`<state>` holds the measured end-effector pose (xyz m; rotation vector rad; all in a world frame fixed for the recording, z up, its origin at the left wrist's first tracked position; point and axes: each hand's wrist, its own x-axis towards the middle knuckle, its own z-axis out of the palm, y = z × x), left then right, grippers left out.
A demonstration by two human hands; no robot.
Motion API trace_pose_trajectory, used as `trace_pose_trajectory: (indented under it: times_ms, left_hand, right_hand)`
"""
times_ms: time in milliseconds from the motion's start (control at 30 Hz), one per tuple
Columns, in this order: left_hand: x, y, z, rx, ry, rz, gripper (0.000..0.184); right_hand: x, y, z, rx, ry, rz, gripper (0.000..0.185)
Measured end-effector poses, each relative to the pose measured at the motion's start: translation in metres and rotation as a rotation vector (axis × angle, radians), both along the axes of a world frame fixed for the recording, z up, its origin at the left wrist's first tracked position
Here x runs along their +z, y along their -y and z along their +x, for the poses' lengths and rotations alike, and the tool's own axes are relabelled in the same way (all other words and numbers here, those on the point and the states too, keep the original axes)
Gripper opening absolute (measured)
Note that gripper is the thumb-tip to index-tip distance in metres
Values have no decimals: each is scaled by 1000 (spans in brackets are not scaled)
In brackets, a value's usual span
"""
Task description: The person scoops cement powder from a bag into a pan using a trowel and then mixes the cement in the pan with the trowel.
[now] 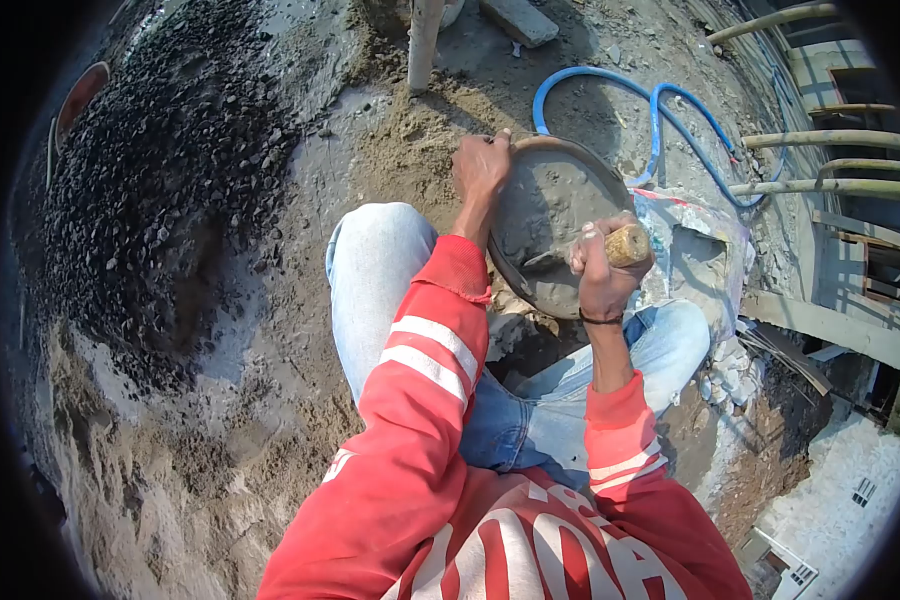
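Observation:
A round, shallow pan [619, 187] of wet grey mortar [555, 205] sits in front of me, between and just beyond my knees. My left hand [480, 168] grips its far left rim, with the thumb along the edge. In my closed right hand [602, 265] is a trowel, its worn wooden handle [629, 244] poking up toward me over the right side of the pan. Its blade is mostly hidden by the hand and the mortar.
Dark gravel [170, 170] is heaped on the left. A blue hose [656, 125] loops beyond the pan, and a wooden post [423, 45] stands near a concrete block [520, 20]. A cement-smeared bag [695, 250] lies right of the pan; bamboo poles [830, 140] jut out farther right.

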<state>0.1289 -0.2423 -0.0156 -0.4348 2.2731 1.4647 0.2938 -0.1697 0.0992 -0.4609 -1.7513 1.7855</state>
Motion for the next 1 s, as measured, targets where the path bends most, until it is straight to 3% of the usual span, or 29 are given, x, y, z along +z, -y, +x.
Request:
trace_pose_trajectory:
  times_ms: [33, 200, 367, 433, 533, 633, 700, 733, 833, 900, 967, 1000]
  left_hand:
    - [0, -1, -3, 42, -36, -51, 46]
    - [-1, 1, -3, 13, -53, 17, 54]
    - [-3, -2, -7, 9, 10, -7, 45]
    - [-10, -2, -4, 42, -14, -53, 45]
    - [-3, 0, -6, -19, 37, 9, 45]
    - [-5, 0, -7, -12, 37, 24, 45]
    - [6, 0, 0, 15, 18, -12, 46]
    - [9, 2, -1, 41, 1, -48, 47]
    - [3, 2, -1, 21, -42, -39, 54]
    - [-5, -3, -2, 2, -47, -23, 53]
    - [5, 0, -2, 30, -14, -19, 50]
    - [20, 1, 3, 66, 7, -36, 47]
  right_hand:
    - [0, -1, -5, -24, 33, 24, 13]
    - [36, -24, 7, -48, -334, -32, 13]
    - [1, -29, 19, -62, 28, 88, 9]
    - [36, -19, 11, -127, -122, 29, 9]
    - [47, -14, 2, 0, -371, 38, 9]
    - [18, -2, 3, 13, -257, -55, 10]
    - [2, -6, 5, 12, 51, -16, 11]
    - [13, -10, 6, 4, 23, 65, 12]
    - [48, -19, 15, -9, -273, -49, 11]
    - [43, -19, 23, -34, -334, -10, 12]
    - [16, -18, 32, -76, 74, 87, 12]
    - [8, -20, 31, -82, 52, 83, 12]
